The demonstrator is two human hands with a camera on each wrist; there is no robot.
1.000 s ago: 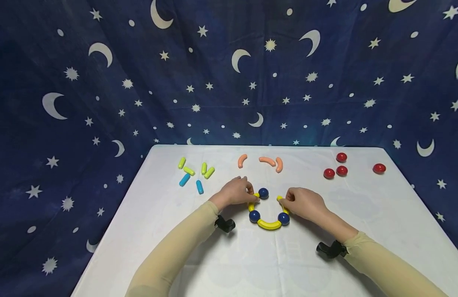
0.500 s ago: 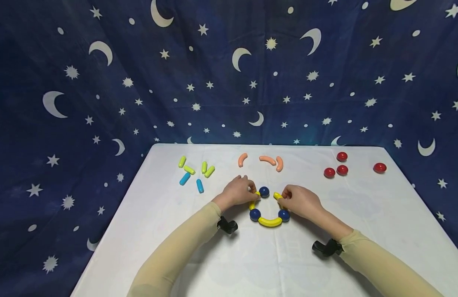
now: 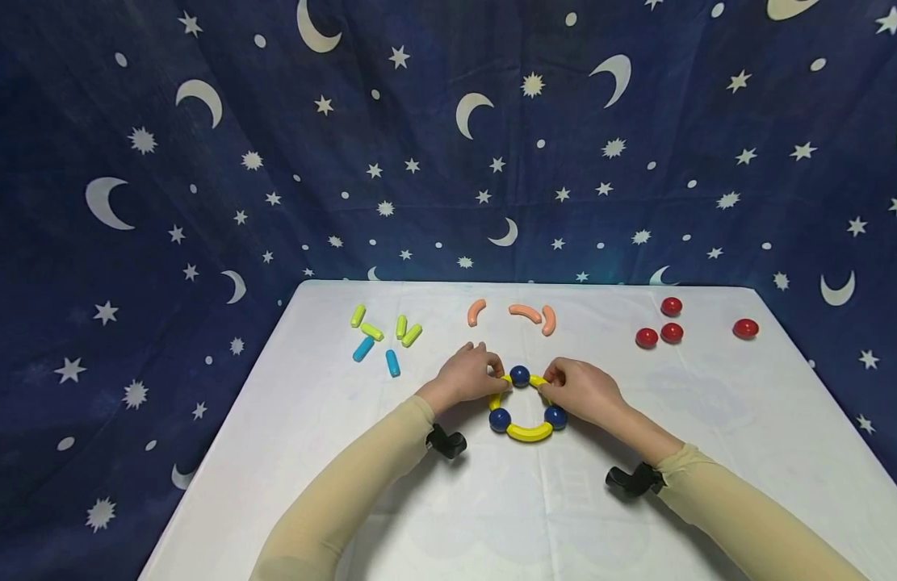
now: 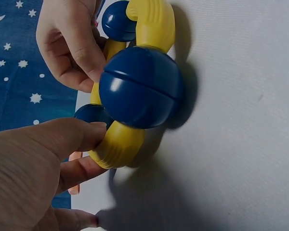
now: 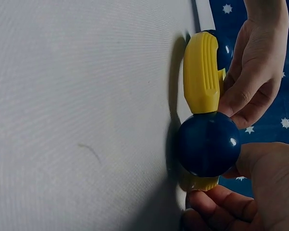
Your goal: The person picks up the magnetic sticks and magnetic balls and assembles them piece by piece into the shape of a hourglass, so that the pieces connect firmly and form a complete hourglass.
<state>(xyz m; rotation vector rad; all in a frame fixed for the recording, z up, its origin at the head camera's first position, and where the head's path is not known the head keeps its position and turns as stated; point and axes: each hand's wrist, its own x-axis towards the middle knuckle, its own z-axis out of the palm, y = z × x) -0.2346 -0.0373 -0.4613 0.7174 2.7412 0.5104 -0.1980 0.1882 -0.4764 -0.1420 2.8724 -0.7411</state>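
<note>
Yellow arcs (image 4: 119,144) are pinched by both hands (image 3: 463,376) (image 3: 583,392).

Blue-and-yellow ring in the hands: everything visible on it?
The ring alternates three glossy dark-blue balls with three curved, partly ribbed yellow pieces; all look plastic. The loop appears closed. It sits roughly level over the middle of the white table; whether it fully rests there is unclear. The left hand pinches the left yellow piece, the right hand the right one.
</note>
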